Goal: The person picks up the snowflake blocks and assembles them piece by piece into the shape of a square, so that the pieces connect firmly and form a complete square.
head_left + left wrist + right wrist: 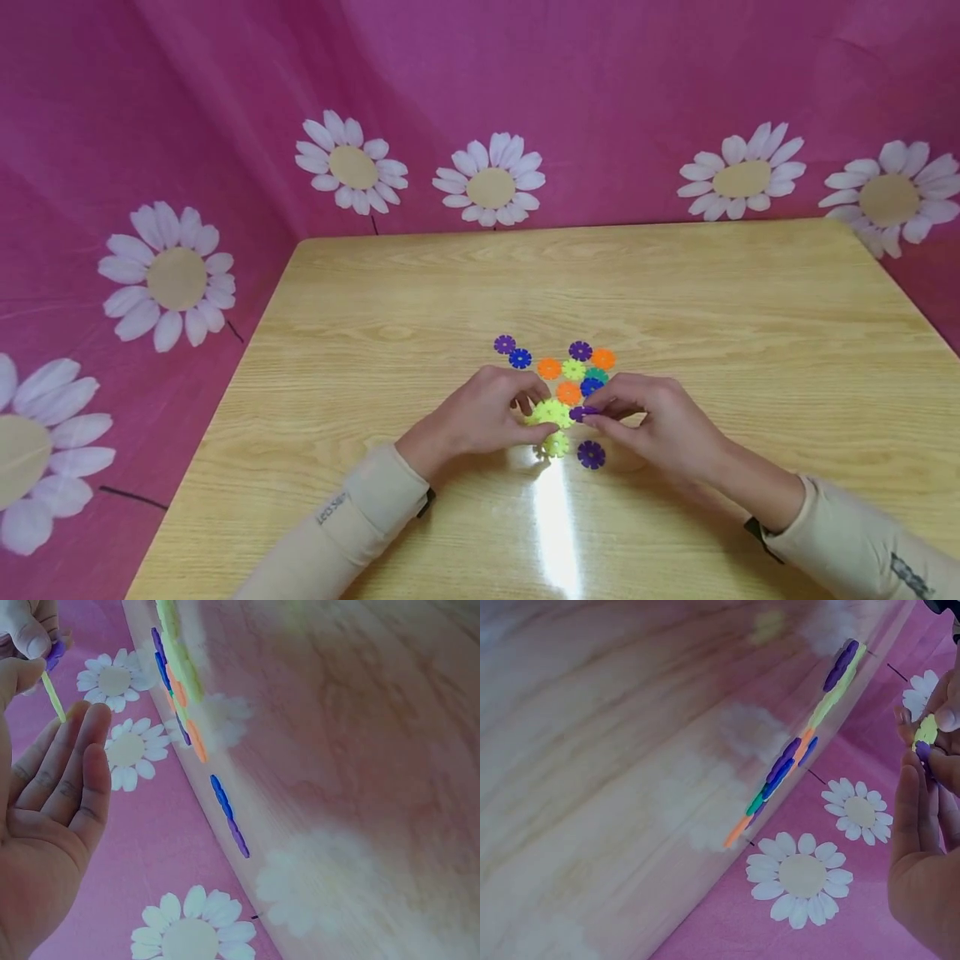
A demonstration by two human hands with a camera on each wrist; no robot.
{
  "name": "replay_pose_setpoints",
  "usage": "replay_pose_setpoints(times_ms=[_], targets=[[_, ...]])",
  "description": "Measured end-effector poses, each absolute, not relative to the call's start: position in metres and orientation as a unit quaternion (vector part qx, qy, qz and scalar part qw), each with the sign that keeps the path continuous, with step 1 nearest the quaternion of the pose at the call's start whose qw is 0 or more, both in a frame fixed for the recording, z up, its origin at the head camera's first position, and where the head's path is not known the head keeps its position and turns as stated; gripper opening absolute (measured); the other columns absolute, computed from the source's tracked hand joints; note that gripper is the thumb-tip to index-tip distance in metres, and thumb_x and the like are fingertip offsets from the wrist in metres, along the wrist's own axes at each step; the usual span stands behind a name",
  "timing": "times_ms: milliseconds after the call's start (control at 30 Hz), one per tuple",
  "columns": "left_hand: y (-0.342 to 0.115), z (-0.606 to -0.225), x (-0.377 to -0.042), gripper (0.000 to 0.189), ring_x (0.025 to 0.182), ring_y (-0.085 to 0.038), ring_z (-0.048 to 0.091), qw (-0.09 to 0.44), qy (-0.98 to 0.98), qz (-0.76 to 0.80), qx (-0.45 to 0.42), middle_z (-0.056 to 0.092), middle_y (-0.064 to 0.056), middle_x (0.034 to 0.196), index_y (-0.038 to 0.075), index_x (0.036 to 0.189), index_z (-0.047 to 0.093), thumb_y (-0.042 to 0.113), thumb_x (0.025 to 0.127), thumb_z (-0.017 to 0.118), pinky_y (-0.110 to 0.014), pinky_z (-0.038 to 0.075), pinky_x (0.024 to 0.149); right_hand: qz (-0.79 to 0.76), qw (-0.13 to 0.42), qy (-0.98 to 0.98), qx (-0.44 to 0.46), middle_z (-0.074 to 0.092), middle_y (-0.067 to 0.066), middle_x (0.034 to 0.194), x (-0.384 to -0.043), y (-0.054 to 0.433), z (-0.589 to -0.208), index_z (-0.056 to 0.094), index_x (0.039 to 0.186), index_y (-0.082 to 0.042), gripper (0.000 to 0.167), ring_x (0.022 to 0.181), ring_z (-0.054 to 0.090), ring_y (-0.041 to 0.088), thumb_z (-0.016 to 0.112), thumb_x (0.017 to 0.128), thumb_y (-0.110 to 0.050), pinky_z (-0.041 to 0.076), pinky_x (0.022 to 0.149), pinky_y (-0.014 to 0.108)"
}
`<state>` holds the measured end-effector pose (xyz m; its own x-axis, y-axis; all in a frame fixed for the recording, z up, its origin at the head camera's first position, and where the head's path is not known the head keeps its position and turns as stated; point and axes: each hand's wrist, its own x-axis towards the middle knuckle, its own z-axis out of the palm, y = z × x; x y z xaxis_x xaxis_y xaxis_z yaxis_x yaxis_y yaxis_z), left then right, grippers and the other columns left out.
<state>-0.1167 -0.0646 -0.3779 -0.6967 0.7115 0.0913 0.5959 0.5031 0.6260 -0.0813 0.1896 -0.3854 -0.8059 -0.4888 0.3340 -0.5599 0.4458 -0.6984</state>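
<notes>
My left hand (pixel 491 412) pinches a yellow notched disc (pixel 53 696) between thumb and fingers, above the table. Opposite it, my right hand (pixel 663 421) pinches a purple notched disc (pixel 582 413) by its edge. The two discs meet or nearly meet at their rims, with the purple one (pixel 922 751) right against the yellow one (pixel 926 730) in the right wrist view. Beneath the left hand lies another yellow disc (pixel 556 444) on the table. A loose purple disc (pixel 591 455) lies just in front of the right hand.
Beyond the hands, more flat discs lie on the wooden table (pixel 360 333): orange (pixel 550 368), yellow (pixel 573 370), green (pixel 597 375), blue (pixel 520 358) and purple (pixel 505 344). A pink curtain (pixel 600 83) with white flowers hangs along the far and left edges.
</notes>
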Motion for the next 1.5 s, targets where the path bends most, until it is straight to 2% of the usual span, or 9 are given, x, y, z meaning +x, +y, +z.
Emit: replay_pose_setpoints(times_ms=[133,267,567,800,1267,1500], targets=[[-0.063,-0.378,-0.116,0.03,0.083,-0.009,0.071,0.076,0.863,0.325,0.381,0.076,0.0,0.097,0.01,0.105,0.071,0.033,0.086,0.078,-0.012,0.055,0.072,0.43,0.056,-0.846,0.309,0.073,-0.009,0.091,-0.08,0.188,-0.386,0.074,0.094,-0.017,0.029,0.078,0.071,0.002,0.08,0.078,0.006,0.061,0.069,0.021],[-0.062,-0.379,-0.116,0.03,0.085,-0.011,0.073,0.063,0.856,0.337,0.386,0.077,-0.001,0.097,0.009,0.104,0.071,0.03,0.085,0.08,-0.017,0.058,0.077,0.432,0.07,-0.845,0.306,0.072,-0.009,0.09,-0.079,0.186,-0.387,0.074,0.094,-0.017,0.029,0.078,0.07,0.002,0.08,0.078,0.006,0.061,0.07,0.02],[-0.058,-0.38,-0.115,0.027,0.088,-0.015,0.072,-0.005,0.848,0.349,0.398,0.076,-0.002,0.097,0.008,0.103,0.073,0.025,0.083,0.082,-0.017,0.057,0.081,0.425,0.084,-0.854,0.289,0.072,-0.011,0.089,-0.078,0.186,-0.385,0.074,0.093,-0.019,0.027,0.079,0.07,0.002,0.08,0.08,0.003,0.061,0.071,0.019],[-0.056,-0.381,-0.113,0.029,0.082,-0.015,0.072,-0.021,0.84,0.365,0.4,0.077,-0.004,0.097,0.006,0.104,0.075,0.022,0.082,0.083,-0.015,0.056,0.076,0.431,0.098,-0.853,0.279,0.071,-0.011,0.087,-0.074,0.184,-0.384,0.075,0.092,-0.019,0.027,0.077,0.07,0.003,0.08,0.079,0.004,0.061,0.069,0.019],[-0.05,-0.388,-0.111,0.029,0.082,-0.014,0.074,-0.046,0.83,0.388,0.397,0.077,-0.007,0.095,0.004,0.103,0.075,0.019,0.08,0.083,-0.013,0.057,0.077,0.421,0.118,-0.855,0.281,0.07,-0.011,0.086,-0.073,0.184,-0.384,0.075,0.09,-0.014,0.024,0.077,0.069,0.002,0.08,0.078,0.006,0.06,0.069,0.017],[-0.052,-0.39,-0.114,0.029,0.078,-0.013,0.074,-0.072,0.811,0.399,0.421,0.078,-0.008,0.094,0.003,0.101,0.077,0.017,0.077,0.086,-0.011,0.056,0.073,0.444,0.123,-0.838,0.292,0.072,-0.006,0.085,-0.074,0.184,-0.383,0.076,0.09,-0.011,0.024,0.076,0.072,0.008,0.079,0.077,0.009,0.061,0.067,0.02]])
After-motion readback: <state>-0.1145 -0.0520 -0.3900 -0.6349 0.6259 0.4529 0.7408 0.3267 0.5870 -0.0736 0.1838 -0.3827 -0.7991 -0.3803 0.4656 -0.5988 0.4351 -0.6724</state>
